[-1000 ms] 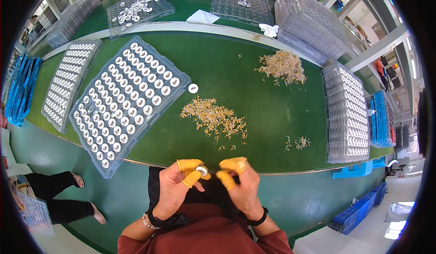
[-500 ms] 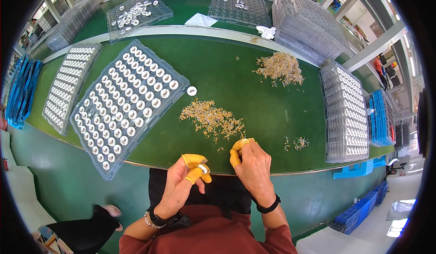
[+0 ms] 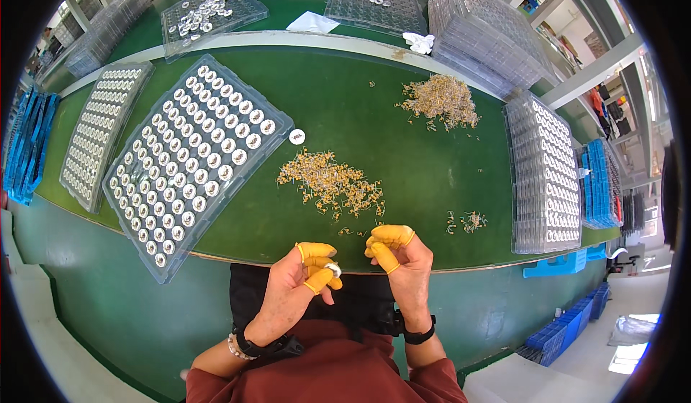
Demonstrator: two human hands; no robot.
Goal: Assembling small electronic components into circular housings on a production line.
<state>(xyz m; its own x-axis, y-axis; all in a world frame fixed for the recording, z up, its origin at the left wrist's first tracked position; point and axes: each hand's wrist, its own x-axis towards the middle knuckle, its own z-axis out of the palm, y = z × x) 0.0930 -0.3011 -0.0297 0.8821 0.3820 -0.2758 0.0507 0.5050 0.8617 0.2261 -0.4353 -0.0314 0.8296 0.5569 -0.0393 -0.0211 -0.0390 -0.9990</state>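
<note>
Yellow finger cots cover several fingertips of both hands. Just past the table's front edge, my left hand [image 3: 288, 289] pinches a small round silver-white disc [image 3: 333, 268]. To its right, my right hand [image 3: 409, 273] has thumb and fingers pressed together; whatever they hold is too small to make out. Beyond the hands lies a pile of tiny orange-and-silver parts with wire legs [image 3: 331, 183], a few strays nearest my right fingertips. A single white disc [image 3: 297, 136] lies beside a clear tray [image 3: 282, 123] filled with rows of similar discs.
Another filled tray [image 3: 92, 194] stands at the left beside blue trays [image 3: 29, 144]. A larger pile of wired parts [image 3: 440, 102] and a small cluster [image 3: 473, 221] lie right. Stacked filled trays [image 3: 529, 180] edge the table. Behind, a shelf carries trays [image 3: 378, 21] and tall stacks [image 3: 482, 36].
My right hand has drawn back from the edge of the parts pile and turned, fingers pinched. My left hand has shifted slightly right, still holding the disc. The person at lower left has mostly left view.
</note>
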